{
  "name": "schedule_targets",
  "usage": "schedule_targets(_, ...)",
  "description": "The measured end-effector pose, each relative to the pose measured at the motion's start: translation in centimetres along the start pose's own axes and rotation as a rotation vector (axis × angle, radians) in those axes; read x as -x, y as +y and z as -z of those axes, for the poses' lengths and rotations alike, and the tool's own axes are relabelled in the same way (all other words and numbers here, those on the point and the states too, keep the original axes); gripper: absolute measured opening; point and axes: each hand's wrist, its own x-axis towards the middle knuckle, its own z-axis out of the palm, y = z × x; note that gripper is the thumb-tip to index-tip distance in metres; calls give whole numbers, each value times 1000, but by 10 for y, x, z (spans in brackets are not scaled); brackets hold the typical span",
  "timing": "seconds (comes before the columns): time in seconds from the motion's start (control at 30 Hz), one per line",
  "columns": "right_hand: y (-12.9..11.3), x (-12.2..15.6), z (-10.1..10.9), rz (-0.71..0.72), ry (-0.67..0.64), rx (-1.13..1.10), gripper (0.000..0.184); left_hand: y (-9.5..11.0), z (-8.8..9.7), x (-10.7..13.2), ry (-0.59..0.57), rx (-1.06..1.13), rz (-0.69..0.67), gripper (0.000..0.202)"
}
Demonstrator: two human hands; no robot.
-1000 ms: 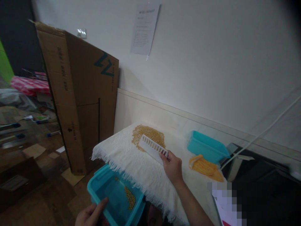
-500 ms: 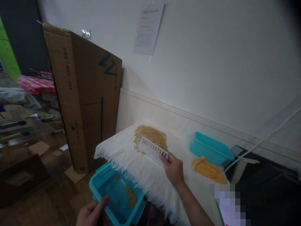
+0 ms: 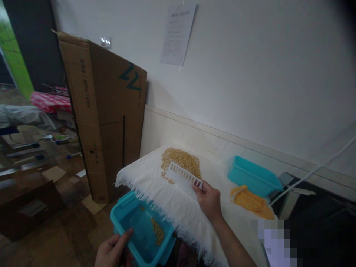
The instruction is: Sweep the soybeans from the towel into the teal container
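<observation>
1. Two bare hands are working at the corner of a small table, and we are looking down on them from head height.
2. Far to the left, a tall cardboard box [image 3: 105, 111] is leaning against the wall, with a printed sheet of paper [image 3: 178, 33] hanging on the wall further right.
3. Our left hand [image 3: 114, 252] is gripping the near rim of a teal tub [image 3: 141, 233], with the thumb lying over the rim.
4. We are holding that tub just below the fringed edge of the table, and a small heap of beans [image 3: 158, 231] is lying inside it.
5. A white fringed towel [image 3: 155, 185] is covering the table top.
6. A pile of soybeans [image 3: 182, 161] is sitting on the towel near the wall.
7. A white slotted scraper [image 3: 183, 177] is resting against the near side of the pile, and a few loose beans are lying beside its left end.
8. Our right hand [image 3: 210, 200] is closing its fingers on the right end of the scraper.
9. Further right, a second teal tub [image 3: 253, 180] is standing on the table, with a yellow cloth [image 3: 250, 202] lying just in front of it.
10. A white cable [image 3: 314, 170] is running up to the right.
</observation>
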Motion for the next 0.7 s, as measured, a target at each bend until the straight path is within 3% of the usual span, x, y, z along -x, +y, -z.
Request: schedule_targets(0.7, 0, 3, -2, -4, 27, -22, 33, -9, 4, -8, -41, -27, 16, 51)
